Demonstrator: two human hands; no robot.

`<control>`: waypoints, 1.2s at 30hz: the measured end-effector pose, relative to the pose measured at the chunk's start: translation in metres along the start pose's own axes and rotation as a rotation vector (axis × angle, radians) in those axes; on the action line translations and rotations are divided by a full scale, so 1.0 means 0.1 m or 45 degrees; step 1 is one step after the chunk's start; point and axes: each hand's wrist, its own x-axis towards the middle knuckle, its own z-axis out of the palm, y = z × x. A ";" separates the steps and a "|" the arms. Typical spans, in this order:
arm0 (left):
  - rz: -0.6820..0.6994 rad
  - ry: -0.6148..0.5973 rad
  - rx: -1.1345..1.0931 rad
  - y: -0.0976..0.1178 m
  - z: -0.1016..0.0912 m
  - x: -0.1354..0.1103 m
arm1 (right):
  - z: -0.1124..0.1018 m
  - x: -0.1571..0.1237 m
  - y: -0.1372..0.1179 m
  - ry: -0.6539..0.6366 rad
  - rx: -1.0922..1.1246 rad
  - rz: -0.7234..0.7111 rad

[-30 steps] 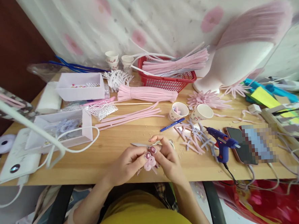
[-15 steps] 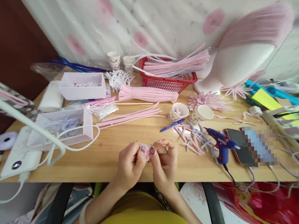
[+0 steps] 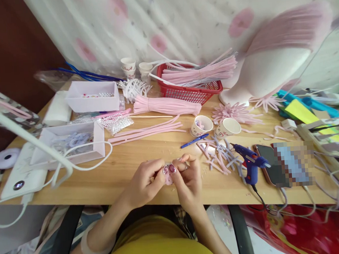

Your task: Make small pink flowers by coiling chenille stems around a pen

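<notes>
Between my fingertips is a small pink fuzzy piece (image 3: 168,179), looped like pipe cleaner; most of it is hidden. My left hand (image 3: 146,182) pinches it from the left with thumb and finger. From the right, my right hand (image 3: 188,179) presses its thumb and index finger on the same piece, its other fingers curled loosely. Both hands meet just above the table's front edge. To their right lie short cut pieces of pink and lilac pipe cleaner (image 3: 217,154), and a blue pen (image 3: 195,140) rests beyond my hands.
A blue glue gun (image 3: 250,162) stands right, beside a dark phone (image 3: 271,166). Two paper cups (image 3: 227,128) sit behind the cut pieces. Pink pipe cleaner bundles (image 3: 166,105), a red basket (image 3: 184,93), white boxes (image 3: 93,97) and a white mannequin head (image 3: 277,66) line the back.
My fingertips have closed together over the pink piece, and its looped lower part now shows beneath them. My left wrist and its bangle have shifted slightly left and down.
</notes>
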 end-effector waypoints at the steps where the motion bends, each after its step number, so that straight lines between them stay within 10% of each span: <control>1: 0.005 0.084 0.019 0.00 0.04 -0.01 | 0.02 -0.01 0.01 0.042 -0.007 -0.045; 5: 0.012 0.334 0.065 -0.01 0.18 -0.04 | 0.07 -0.06 0.09 0.192 -0.103 -0.216; 12: 0.050 0.306 0.122 -0.02 0.20 -0.02 | 0.03 -0.10 0.10 0.078 -0.146 -0.025; 18: -0.218 0.392 -0.441 0.03 0.32 0.01 | 0.09 -0.08 0.17 0.143 -0.111 -0.259; 24: -0.384 0.120 -0.902 -0.06 0.23 0.04 | 0.03 -0.07 0.17 0.071 -0.060 -0.161; 36: -0.370 0.052 -0.797 0.03 0.00 -0.06 | -0.04 0.01 0.07 0.014 0.021 0.051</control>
